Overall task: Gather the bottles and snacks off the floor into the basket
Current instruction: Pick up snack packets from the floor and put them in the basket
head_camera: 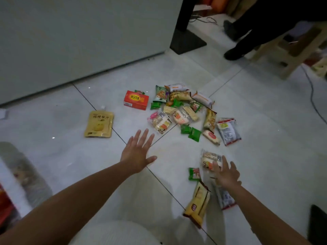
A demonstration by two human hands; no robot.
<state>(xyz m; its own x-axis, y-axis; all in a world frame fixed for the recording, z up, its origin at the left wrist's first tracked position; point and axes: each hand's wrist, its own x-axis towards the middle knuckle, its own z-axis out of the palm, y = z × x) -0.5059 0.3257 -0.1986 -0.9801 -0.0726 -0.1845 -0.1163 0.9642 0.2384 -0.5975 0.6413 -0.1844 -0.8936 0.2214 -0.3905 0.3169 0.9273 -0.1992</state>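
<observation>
A: Where did the snacks lie?

B: Most sat in a loose heap of small plastic-wrapped snack packets (184, 110) on the pale grey tiled floor (256, 121), beyond both hands. A flat golden spouted drink pouch (99, 124) lay apart to the left, its long axis running away from the camera and its white cap pointing to the far wall. A red and orange rectangular carton (136, 100) lay between pouch and heap, its long side running left to right.

A: Any writing?

B: The pouch bore dark Chinese characters across its top, too small for me to read surely. The carton had a yellow round label with red characters. The rest was blurred.

A: And the hands?

B: The left hand (137, 152) was spread flat, fingers apart, palm down, empty, above the bare tile just short of the heap. The right hand (227, 174) had its fingers splayed over a clear-wrapped white and orange snack pack (209, 160); whether it gripped the pack I could not tell.

A: What lay near it?

B: A small green packet (194, 174) just left of it, a long yellow and brown wrapped bar (197, 204) pointing toward the camera, and a grey packet with red edges (224, 198) partly under the wrist.

A: The basket?

B: Only a blurred white rim (10, 175) showed at the left edge; I could not tell what it held
</observation>
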